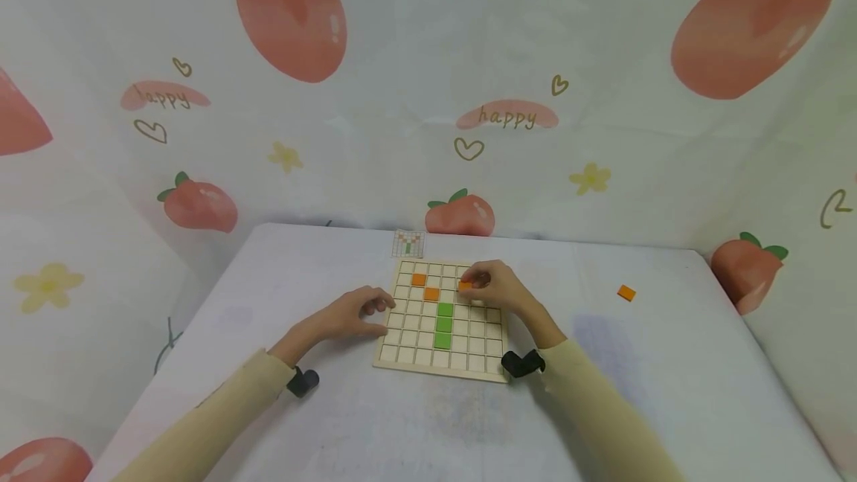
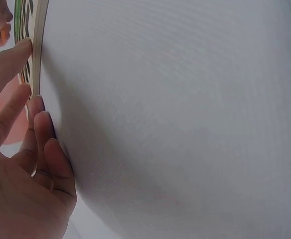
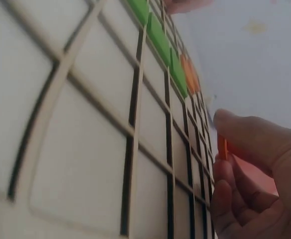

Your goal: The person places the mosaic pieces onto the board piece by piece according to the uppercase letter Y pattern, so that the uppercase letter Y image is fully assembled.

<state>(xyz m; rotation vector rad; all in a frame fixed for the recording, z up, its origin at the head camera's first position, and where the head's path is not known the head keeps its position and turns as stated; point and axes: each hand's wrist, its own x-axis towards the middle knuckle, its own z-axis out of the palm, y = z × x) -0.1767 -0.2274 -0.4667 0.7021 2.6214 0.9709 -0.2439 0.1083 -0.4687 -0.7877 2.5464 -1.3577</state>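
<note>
A wooden grid board (image 1: pixel 410 355) lies on the table, with three green square tiles (image 1: pixel 444 324) in one column and two orange tiles (image 1: pixel 431 294) placed diagonally at its upper left. My right hand (image 1: pixel 498 287) pinches another orange square tile (image 3: pixel 222 146) between thumb and fingers, over the upper right cells. At the board's left edge, my left hand (image 1: pixel 351 312) has its thumb and fingertips touching the rim (image 2: pixel 37 50), fingers loosely bent around nothing.
A small printed pattern card (image 1: pixel 408 244) with coloured squares lies just behind the board. One loose orange tile (image 1: pixel 626 293) sits to the right on the white tabletop (image 1: pixel 669 363). Behind stands a peach-patterned cloth backdrop (image 1: pixel 402 95).
</note>
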